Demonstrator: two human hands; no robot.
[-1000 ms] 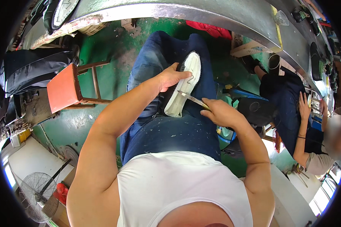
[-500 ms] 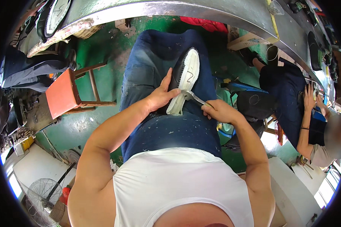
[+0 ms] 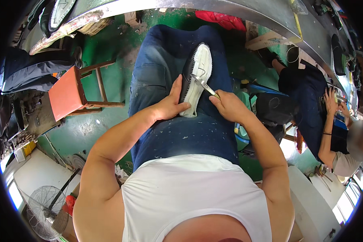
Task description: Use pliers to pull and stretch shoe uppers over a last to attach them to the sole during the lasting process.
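Note:
A shoe (image 3: 197, 76) with a white sole and dark upper lies sole-up on my lap, on blue jeans. My left hand (image 3: 171, 105) grips its near end and holds it against my thigh. My right hand (image 3: 229, 105) pinches a thin metal tool (image 3: 202, 85) whose tip touches the white sole near its middle.
A wooden stool with an orange seat (image 3: 70, 97) stands on the green floor to my left. Another person (image 3: 330, 121) sits at my right, hands raised at a long grey bench (image 3: 246, 12). A standing fan (image 3: 44, 209) is low left. A red cloth (image 3: 222, 18) lies ahead.
The shoe has turned more onto its edge on my lap. My left hand has slid from the shoe's top down to its near end. My right hand keeps the tool on the sole.

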